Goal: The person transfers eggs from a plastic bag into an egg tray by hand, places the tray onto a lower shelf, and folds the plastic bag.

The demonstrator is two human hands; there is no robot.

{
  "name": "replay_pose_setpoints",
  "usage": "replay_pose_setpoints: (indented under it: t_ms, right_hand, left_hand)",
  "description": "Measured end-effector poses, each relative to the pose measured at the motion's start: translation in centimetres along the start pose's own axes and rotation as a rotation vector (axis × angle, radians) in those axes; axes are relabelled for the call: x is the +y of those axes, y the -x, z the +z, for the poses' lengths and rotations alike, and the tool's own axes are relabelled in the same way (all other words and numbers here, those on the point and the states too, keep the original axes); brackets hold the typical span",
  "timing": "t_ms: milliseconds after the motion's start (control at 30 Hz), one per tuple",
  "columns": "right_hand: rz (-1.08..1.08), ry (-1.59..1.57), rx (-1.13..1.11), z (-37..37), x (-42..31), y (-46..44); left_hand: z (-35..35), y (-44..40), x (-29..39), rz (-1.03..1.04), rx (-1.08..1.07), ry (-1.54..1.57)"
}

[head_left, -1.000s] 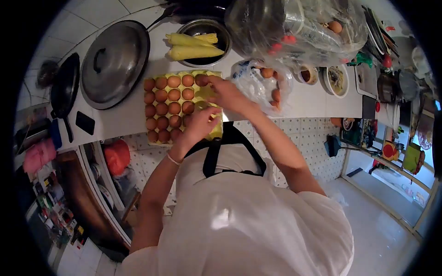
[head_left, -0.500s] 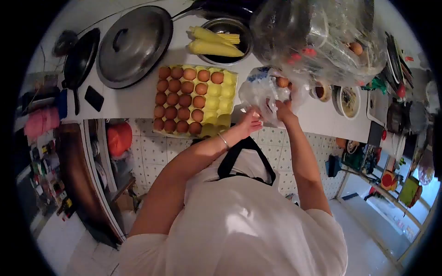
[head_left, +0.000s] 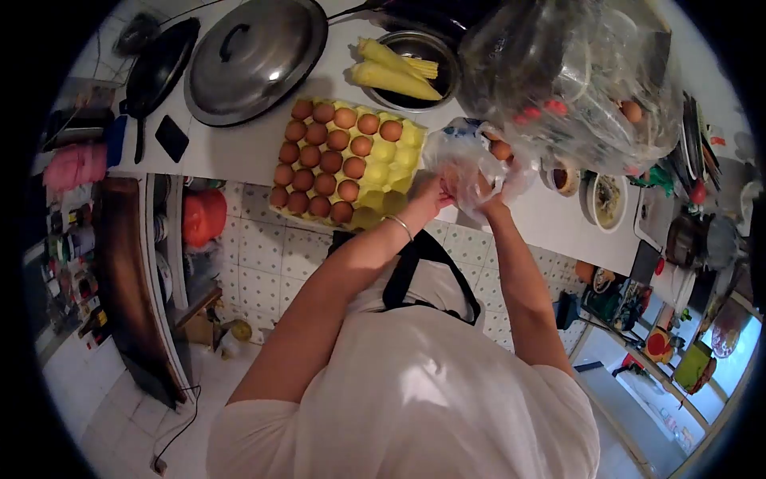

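A thin, clear plastic bag (head_left: 523,172) with brown eggs (head_left: 500,149) in it lies on the counter. At its near left edge, my left hand (head_left: 435,195) has its fingers closed on the plastic. My right hand (head_left: 488,199) reaches into the mouth of the bag, and crumpled plastic covers its fingers. Whether it grips anything is hidden. Left of the bag, a yellow egg tray (head_left: 407,152) holds rows of brown eggs. Bare cups show along the tray's right side and near right corner.
Behind the tray, a metal bowl (head_left: 453,76) holds peeled corn (head_left: 395,80). A lidded wok (head_left: 255,60), a frying pan (head_left: 159,72) and a phone (head_left: 171,138) are at the left. A large plastic bag (head_left: 574,80) and bowls of food (head_left: 608,199) stand at the right.
My left hand has come against the bag's edge, and its fingers have closed. My right hand has gone deeper under the plastic. The whole view has shifted and turned slightly.
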State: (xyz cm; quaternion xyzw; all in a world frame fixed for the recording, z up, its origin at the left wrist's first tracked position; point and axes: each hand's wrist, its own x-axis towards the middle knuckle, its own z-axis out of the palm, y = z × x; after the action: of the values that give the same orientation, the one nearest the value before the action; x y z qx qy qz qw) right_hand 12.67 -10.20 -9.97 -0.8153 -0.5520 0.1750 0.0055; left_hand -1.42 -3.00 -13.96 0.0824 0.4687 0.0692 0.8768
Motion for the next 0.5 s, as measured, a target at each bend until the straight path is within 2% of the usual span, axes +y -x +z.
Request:
replay_pose_setpoints:
  t_ms: [100, 233, 333, 367, 400, 467, 500]
  right_hand:
    - [-0.021, -0.070, 0.089, 1.0, 0.3, -0.4]
    - [-0.019, -0.279, 0.192, 0.4, 0.5, -0.4]
    - [0.064, -0.621, 0.176, -4.3, -0.3, 0.7]
    - [0.122, -0.861, 0.152, -7.1, -1.1, 1.4]
    - [0.123, -0.860, 0.151, -9.3, -1.7, 2.4]
    - [0.262, -1.401, -0.044, -13.4, -3.3, 4.9]
    - [0.259, -1.406, -0.057, -15.4, -4.9, 5.9]
  left_hand:
    - [0.1, 0.5, 0.6, 0.024, 0.060, 0.009]
    - [-1.2, 0.5, 0.4, 0.096, 0.017, 0.091]
    - [-0.8, 1.3, 0.9, 0.056, 0.003, 0.088]
    - [-0.7, 1.9, 1.2, 0.054, 0.000, 0.087]
    - [-0.7, 2.7, 1.6, 0.026, -0.043, -0.017]
    - [-0.9, 4.8, 2.8, 0.002, -0.077, -0.113]
    - [-1.1, 6.4, 3.4, 0.020, -0.121, -0.205]
